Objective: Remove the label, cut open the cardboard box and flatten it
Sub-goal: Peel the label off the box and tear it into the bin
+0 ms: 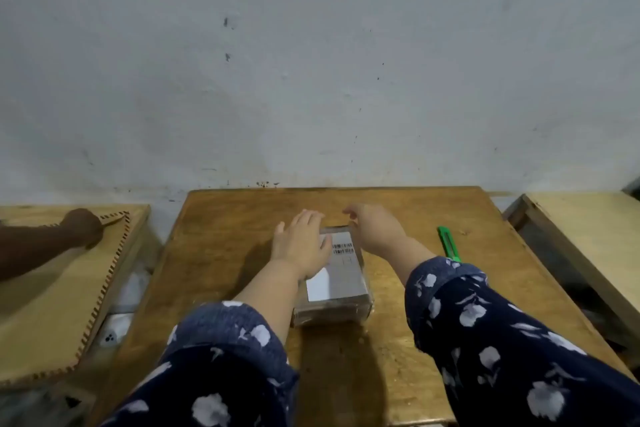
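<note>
One cardboard box (334, 282) mid-bench, flaps shut, wrapped in clear tape. Two white patches on top: barcode label (342, 245) at far end, blank one (318, 288) nearer. Left hand (300, 246) flat on box's left side, fingers spread, gripping nothing. Right hand (375, 226) curled at far right corner; can't tell if pinching anything. Green cutter (449, 244) lying well to the right on bench (398, 211), untouched. Step looks like label removal, just starting. Next: lift a label corner w/ fingernail, peel while holding box down.
</note>
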Demonstrator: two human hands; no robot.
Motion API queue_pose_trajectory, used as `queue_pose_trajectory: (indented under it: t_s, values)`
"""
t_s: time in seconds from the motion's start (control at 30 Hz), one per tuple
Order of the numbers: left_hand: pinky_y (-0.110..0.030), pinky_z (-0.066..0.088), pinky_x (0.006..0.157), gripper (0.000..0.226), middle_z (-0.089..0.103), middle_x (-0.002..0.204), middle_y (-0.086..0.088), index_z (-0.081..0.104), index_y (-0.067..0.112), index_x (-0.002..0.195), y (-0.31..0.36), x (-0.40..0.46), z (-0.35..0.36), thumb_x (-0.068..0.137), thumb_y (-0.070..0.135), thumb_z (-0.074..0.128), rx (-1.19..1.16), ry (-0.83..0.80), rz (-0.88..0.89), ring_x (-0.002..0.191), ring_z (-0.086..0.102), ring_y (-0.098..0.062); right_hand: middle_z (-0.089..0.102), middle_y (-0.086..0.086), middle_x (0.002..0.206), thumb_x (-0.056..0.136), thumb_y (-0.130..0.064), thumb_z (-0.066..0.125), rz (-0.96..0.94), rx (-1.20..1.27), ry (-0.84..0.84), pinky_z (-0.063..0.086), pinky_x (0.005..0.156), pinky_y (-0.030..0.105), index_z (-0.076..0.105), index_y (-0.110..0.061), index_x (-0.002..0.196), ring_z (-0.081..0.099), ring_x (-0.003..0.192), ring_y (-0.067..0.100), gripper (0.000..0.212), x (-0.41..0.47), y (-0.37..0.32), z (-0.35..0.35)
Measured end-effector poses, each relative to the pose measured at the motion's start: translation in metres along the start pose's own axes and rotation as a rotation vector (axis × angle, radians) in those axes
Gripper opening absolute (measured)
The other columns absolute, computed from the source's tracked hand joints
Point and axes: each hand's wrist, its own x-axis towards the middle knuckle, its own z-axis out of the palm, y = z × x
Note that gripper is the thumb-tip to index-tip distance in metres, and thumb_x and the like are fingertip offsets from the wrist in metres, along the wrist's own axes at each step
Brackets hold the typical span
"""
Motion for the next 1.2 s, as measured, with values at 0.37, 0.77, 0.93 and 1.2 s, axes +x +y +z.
queue_pose_trajectory:
  t_s: [0.37,0.77,0.93,1.2]
  values:
    - [-0.057,-0.01,0.114,0.088,-0.019,0.159,0.005,-0.009,0.021,0.152,-0.023,-0.026,0.049,0.088,0.073,0.02,0.144,-0.182,-0.014,0.144,-0.024,-0.012,0.053,0.007,0.117,0.094,-0.013,0.05,0.086,0.071,0.005,0.049,0.089,0.036,0.061,-0.007,0.119,0.055,0.107,0.026,0.028,0.001,0.016,0.043]
    - [-0.058,-0.013,0.112,0.087,-0.016,0.16,0.005,-0.006,0.023,0.152,-0.022,-0.027,0.05,0.088,0.072,0.026,0.087,-0.13,-0.033,0.145,-0.021,-0.012,0.059,0.005,0.108,0.092,-0.019,0.056,0.214,0.098,0.022,0.049,0.075,0.03,0.066,-0.009,0.099,0.057,0.092,0.021,0.016,0.022,0.014,0.045]
    - [-0.058,-0.014,0.112,0.088,-0.015,0.16,0.006,-0.005,0.022,0.152,-0.023,-0.028,0.051,0.087,0.072,0.025,0.082,-0.113,-0.032,0.145,-0.021,-0.011,0.058,0.001,0.102,0.094,-0.024,0.053,0.237,0.057,-0.008,0.049,0.07,0.031,0.064,-0.013,0.099,0.057,0.086,0.019,0.016,0.023,0.013,0.046]
    - [-0.058,-0.013,0.113,0.088,-0.015,0.161,0.006,-0.004,0.021,0.153,-0.024,-0.028,0.052,0.087,0.073,0.024,0.091,-0.102,-0.034,0.145,-0.021,-0.011,0.061,0.0,0.109,0.097,-0.026,0.045,0.301,-0.09,-0.039,0.035,0.088,0.038,0.061,-0.017,0.105,0.055,0.098,0.02,0.021,0.024,0.008,0.05]
